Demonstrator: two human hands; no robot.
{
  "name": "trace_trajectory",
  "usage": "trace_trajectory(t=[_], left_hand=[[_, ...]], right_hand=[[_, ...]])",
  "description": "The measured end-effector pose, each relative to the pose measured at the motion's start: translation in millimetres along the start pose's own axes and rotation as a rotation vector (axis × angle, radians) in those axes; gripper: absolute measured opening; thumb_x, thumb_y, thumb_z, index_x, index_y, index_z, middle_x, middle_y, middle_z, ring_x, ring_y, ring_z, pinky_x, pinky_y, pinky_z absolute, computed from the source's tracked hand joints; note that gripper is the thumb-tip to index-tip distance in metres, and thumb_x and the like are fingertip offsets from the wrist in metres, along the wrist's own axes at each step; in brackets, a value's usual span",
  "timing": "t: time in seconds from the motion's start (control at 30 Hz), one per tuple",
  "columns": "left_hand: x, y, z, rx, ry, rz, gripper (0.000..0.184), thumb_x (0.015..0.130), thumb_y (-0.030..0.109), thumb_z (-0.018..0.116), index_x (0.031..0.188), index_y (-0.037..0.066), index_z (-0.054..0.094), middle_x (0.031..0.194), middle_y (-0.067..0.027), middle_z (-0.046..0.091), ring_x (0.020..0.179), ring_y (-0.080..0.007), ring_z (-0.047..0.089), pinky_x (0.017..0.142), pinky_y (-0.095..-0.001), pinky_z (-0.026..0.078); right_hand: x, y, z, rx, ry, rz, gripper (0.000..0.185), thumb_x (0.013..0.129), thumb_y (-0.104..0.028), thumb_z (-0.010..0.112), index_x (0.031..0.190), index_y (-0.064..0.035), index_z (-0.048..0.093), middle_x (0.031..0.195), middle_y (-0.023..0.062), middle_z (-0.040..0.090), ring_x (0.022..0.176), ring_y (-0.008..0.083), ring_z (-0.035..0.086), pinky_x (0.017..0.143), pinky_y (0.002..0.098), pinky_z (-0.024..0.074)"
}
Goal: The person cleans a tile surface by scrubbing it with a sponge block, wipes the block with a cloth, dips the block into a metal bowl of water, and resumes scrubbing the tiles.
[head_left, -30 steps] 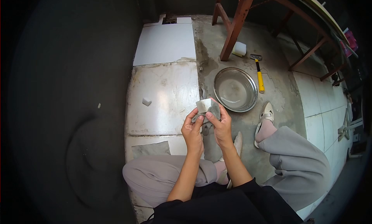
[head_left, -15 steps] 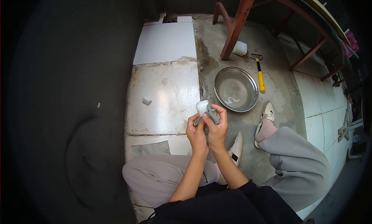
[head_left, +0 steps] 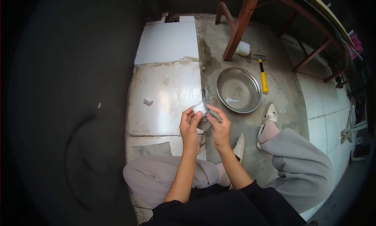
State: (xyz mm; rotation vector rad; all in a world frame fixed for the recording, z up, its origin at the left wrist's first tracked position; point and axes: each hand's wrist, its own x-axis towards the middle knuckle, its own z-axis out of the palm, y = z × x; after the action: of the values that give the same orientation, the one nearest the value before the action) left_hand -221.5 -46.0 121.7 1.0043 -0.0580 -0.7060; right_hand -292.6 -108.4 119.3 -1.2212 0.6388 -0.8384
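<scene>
My left hand (head_left: 189, 126) is closed on a small white block (head_left: 199, 108), thumb on its near face. It looks like a sponge or a chunk of tile; I cannot tell which. My right hand (head_left: 220, 129) grips a limp grey cloth (head_left: 214, 115) that touches the block's right side and hangs between the hands. Both hands are raised over the edge where white tile meets bare concrete. To their left, a smaller white piece (head_left: 148, 102) lies on a stained white tile (head_left: 166, 83). Right of them stands a round metal basin (head_left: 219, 100) with liquid in it.
A scraper with a yellow and black handle (head_left: 263, 79) lies beyond the basin. Behind it, a white container (head_left: 243, 49) sits by a red-brown table leg (head_left: 235, 36). A flat grey patch (head_left: 154, 149) lies near my knee. A dark wall (head_left: 98, 69) borders the left.
My left hand has shifted left with the white block, tilting it, and its thumb now shows on the block. My hands are farther apart at the wrists. The right hand keeps the cloth.
</scene>
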Motion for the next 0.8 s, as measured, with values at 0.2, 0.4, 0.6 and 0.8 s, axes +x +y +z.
trace_trajectory(t=[0.2,0.4,0.6,0.8], left_hand=[[14,3,-31,-0.098,0.0,-0.181,0.034,0.09,0.034,0.068,0.111,0.008,0.061,0.107,-0.0042,0.065,0.102,-0.0159,0.058,0.09,-0.0329,0.041],[18,0,-50,-0.184,-0.028,-0.37,0.033,0.09,0.032,0.069,0.113,0.01,0.06,0.118,-0.0045,0.061,0.11,-0.0186,0.056,0.098,-0.0339,0.042],[12,-8,-45,0.079,-0.113,-0.289,0.04,0.091,0.021,0.069,0.125,0.006,0.057,0.117,-0.0038,0.061,0.111,-0.0154,0.056,0.096,-0.0317,0.043],[11,-10,-45,0.23,-0.197,-0.15,0.048,0.087,0.015,0.072,0.13,0.001,0.056,0.115,-0.0062,0.063,0.106,-0.0138,0.058,0.096,-0.0281,0.044]], right_hand=[[7,-2,0,0.338,0.133,0.214,0.025,0.094,-0.004,0.061,0.117,0.0018,0.064,0.105,0.0029,0.065,0.095,0.0085,0.059,0.086,0.0222,0.0446],[16,47,-53,0.075,0.164,0.248,0.011,0.094,-0.003,0.061,0.104,-0.002,0.065,0.093,-0.0004,0.064,0.085,0.0057,0.055,0.078,0.022,0.0435],[14,30,-33,-0.049,0.084,0.29,0.018,0.095,-0.01,0.061,0.111,-0.0016,0.063,0.1,0.0011,0.064,0.092,0.0074,0.055,0.083,0.0236,0.043],[12,12,-27,0.24,-0.024,0.473,0.03,0.096,-0.011,0.059,0.123,0.0007,0.061,0.11,0.0066,0.066,0.101,0.0114,0.059,0.088,0.0265,0.0457]])
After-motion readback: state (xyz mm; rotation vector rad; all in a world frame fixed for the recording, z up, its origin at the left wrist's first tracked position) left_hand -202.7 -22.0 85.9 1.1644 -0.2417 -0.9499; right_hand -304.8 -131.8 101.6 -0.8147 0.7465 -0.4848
